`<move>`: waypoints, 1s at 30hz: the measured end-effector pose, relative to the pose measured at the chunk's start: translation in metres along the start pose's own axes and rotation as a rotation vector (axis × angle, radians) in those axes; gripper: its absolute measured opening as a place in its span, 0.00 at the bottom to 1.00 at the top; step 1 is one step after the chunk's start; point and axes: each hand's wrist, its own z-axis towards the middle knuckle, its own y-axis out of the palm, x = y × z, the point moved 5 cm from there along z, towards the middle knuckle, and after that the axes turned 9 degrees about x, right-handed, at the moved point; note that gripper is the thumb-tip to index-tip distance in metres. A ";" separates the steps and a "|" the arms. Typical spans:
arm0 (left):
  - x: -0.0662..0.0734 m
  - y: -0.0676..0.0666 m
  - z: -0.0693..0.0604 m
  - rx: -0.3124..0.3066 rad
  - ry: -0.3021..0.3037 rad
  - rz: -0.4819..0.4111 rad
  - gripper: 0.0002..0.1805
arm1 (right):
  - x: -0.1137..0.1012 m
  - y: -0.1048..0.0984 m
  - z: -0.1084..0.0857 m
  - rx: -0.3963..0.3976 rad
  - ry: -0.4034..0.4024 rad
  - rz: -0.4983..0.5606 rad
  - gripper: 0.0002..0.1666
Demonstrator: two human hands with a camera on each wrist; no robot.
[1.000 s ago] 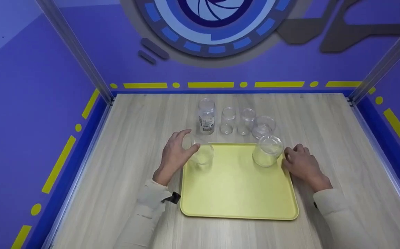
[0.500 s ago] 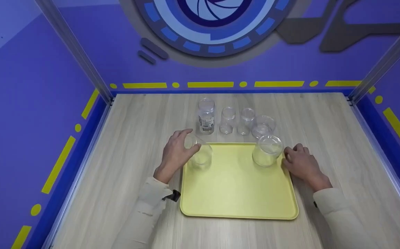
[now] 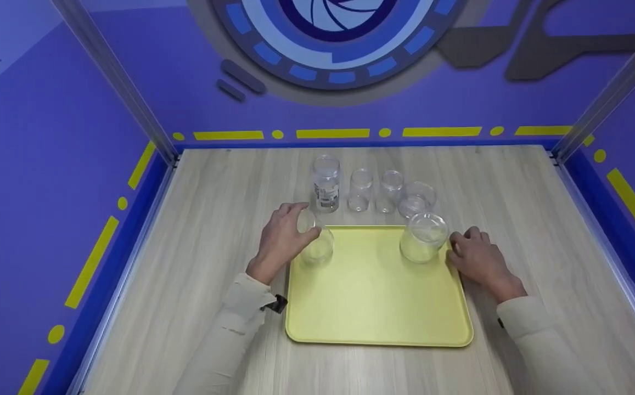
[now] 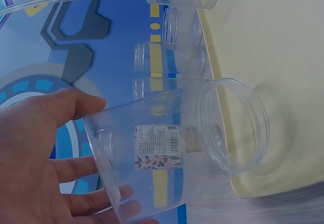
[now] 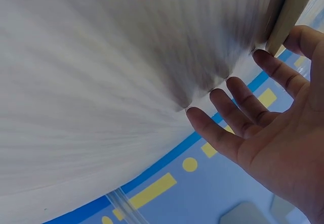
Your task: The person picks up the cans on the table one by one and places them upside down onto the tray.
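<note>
While one jar [image 3: 317, 249] is held mouth-down in the grip of the left hand [image 3: 281, 237] by the back-left corner of the tray [image 3: 377, 302], a second jar [image 3: 422, 241] is already placed back right. The tray's edge is pinched by the right hand [image 3: 480, 261]; four vessels [image 3: 391, 191] are left on the table [image 3: 229, 192], loading seemingly unfinished.

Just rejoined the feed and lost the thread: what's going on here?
A person's left hand holds a clear cup at the far left corner of the yellow tray; whether it touches the tray is hard to tell. The right hand holds the tray's right edge. A wide clear jar stands at its far right corner. Behind the tray, a tall labelled jar, two slim clear containers and a low clear one stand on the table.
</note>
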 end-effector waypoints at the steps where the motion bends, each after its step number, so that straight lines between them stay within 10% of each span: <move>1: 0.001 0.000 0.000 -0.001 0.005 0.000 0.35 | 0.000 0.000 0.000 0.000 -0.002 -0.003 0.18; 30: 0.011 0.013 0.008 -0.067 0.080 0.102 0.36 | 0.001 0.000 -0.001 0.015 -0.003 -0.002 0.19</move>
